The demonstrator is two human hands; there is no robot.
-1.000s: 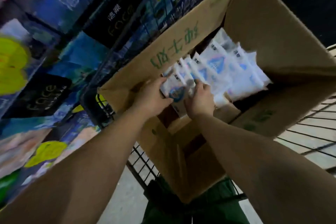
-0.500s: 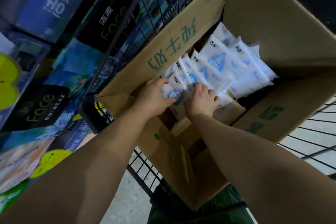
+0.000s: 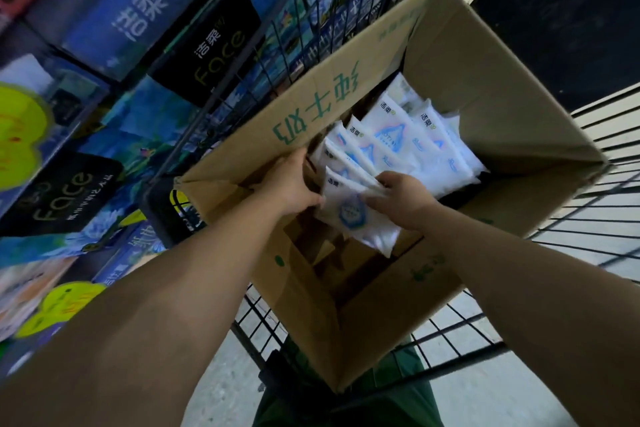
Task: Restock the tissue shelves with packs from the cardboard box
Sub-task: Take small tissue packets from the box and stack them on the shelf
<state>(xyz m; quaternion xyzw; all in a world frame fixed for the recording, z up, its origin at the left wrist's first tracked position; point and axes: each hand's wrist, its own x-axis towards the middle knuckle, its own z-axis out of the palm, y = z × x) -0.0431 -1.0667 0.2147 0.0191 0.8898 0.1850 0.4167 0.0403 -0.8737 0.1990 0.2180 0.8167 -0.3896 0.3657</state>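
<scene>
An open cardboard box (image 3: 478,59) with green print sits in a wire cart and holds several white tissue packs (image 3: 405,146) with blue marks, standing in a row. Both my hands reach into its near end. My left hand (image 3: 289,184) holds the left side of the nearest packs (image 3: 349,215), its fingers hidden behind them. My right hand (image 3: 403,198) grips the same bundle from the right, fingers curled over its top edge. The bundle is lifted and tilted toward me, above the box's bare cardboard bottom. The tissue shelves (image 3: 145,21) stand to the left.
The shelves hold blue and black tissue packages (image 3: 211,48) and yellow price tags (image 3: 20,128). The black wire cart wall (image 3: 304,3) rises between shelves and box. A wire grid (image 3: 606,218) lies to the right. Grey floor (image 3: 225,374) and green trousers (image 3: 346,402) show below.
Both hands have closed on the nearest packs and raised them, tilting them away from the row. The right hand moved right; the camera moved closer to the box.
</scene>
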